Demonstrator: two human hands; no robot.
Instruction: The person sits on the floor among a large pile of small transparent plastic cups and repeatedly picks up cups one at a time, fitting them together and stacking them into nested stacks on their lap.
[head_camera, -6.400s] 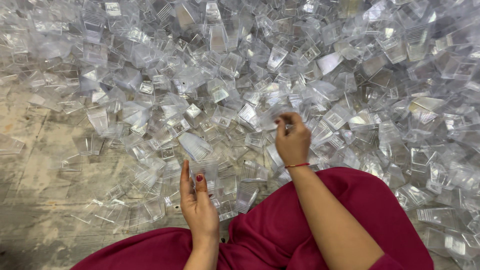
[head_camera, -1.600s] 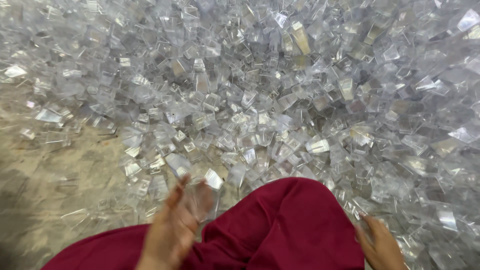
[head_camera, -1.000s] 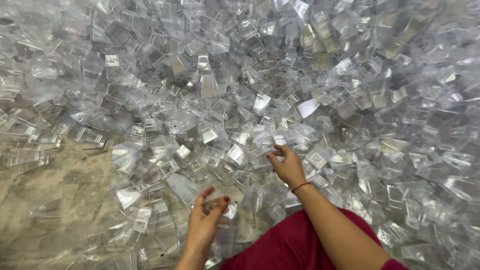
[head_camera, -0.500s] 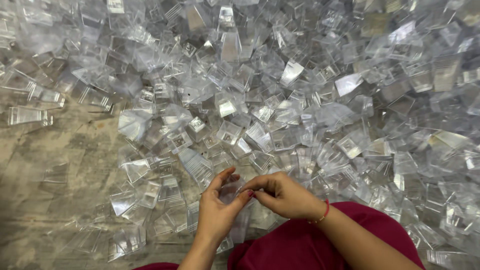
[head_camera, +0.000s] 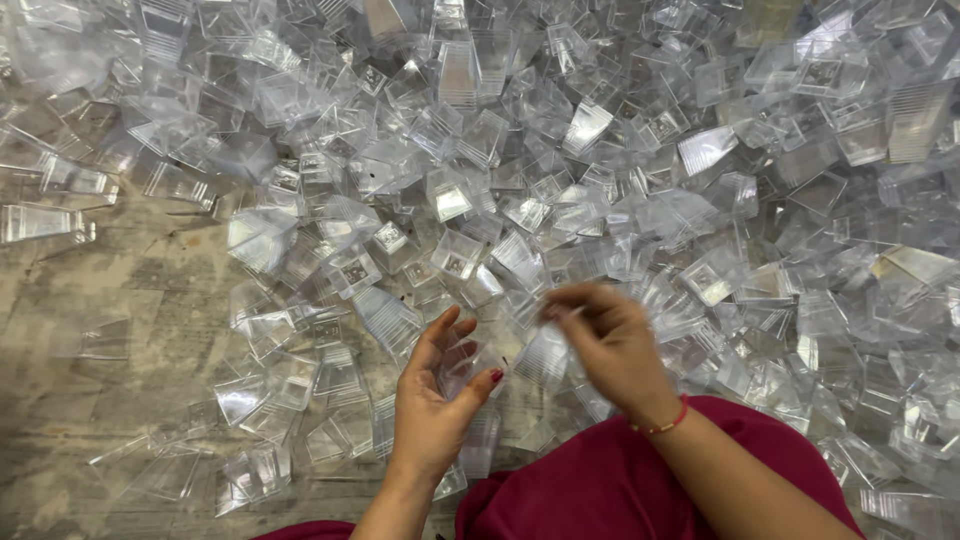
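Presently: left hand (head_camera: 432, 405) cupped loosely around one clear plastic cup (head_camera: 468, 362), fingers spread. Right hand (head_camera: 612, 340), blurred, pinches another piece; which one, unclear. Risk: the slick cup may slip back into the surrounding heap (head_camera: 620, 170) on the stone floor (head_camera: 90, 400).

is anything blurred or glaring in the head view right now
Head view: the right hand is smeared by motion blur at the fingers; the left hand is sharper, cupped around a clear plastic cup. The pile of clear cups throws scattered white glints; the bare floor looks dull and evenly lit.
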